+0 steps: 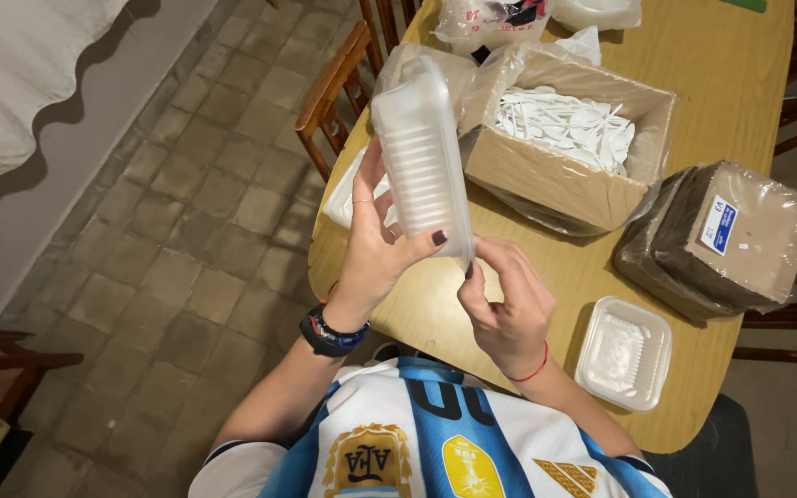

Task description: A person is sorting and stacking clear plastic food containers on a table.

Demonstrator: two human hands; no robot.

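Fingers (495, 263) of the right hand (509, 309) are being pinched at the lower rim of a plastic container stack (422, 152) being clasped upright by the left hand (375, 249) above the tabletop's near left edge, while one filled container (624, 353) is lying near the right edge.

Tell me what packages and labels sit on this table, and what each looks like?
Cardboard box: table centre, open, brown, plastic-lined, holding white plastic cutlery.
Wrapped stack: right edge, brown trays in clear film.
Label: on that stack, small blue-and-white rectangle.
Clear bag: far end, crumpled, printed.
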